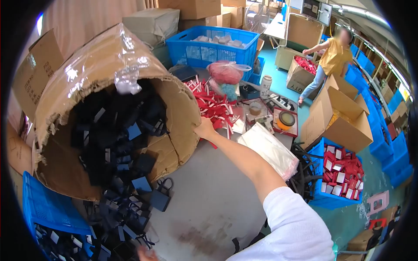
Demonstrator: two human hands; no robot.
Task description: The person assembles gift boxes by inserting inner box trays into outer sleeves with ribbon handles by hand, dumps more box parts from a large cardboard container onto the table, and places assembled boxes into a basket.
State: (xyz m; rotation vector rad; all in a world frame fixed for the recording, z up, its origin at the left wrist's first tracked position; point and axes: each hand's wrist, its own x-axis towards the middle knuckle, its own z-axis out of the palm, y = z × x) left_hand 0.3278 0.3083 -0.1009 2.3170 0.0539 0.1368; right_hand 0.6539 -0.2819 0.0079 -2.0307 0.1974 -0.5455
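Fingers [200, 124] of our right hand [205, 129] are clamped on the rim of a big cardboard carton [102, 54], which lies tipped on its side on the table [200, 187] with its mouth towards us. Its brown walls bulge almost into a barrel; glossy clear tape wrinkles over the outside, the torn edge is ragged and furry, and the inner face is a duller tan. The table is smooth grey, smudged with brown stains.

Inside the carton and spilling from its mouth we see a heap of small dark bags [141, 185], boxy and flat-sided, navy to black, with thin looped handles; some faces shine bluer, and pale patches show among them. More dark pieces fill a ribbed blue plastic crate [56, 204] at lower left. Beyond the rim lie limp red and white ribbons [213, 100].

Our right arm stretches forward, forearm bare below a white sleeve [296, 219]. Our left hand [147, 255] is cut off at the bottom edge near the heap; we cannot tell whether its fingers are apart.
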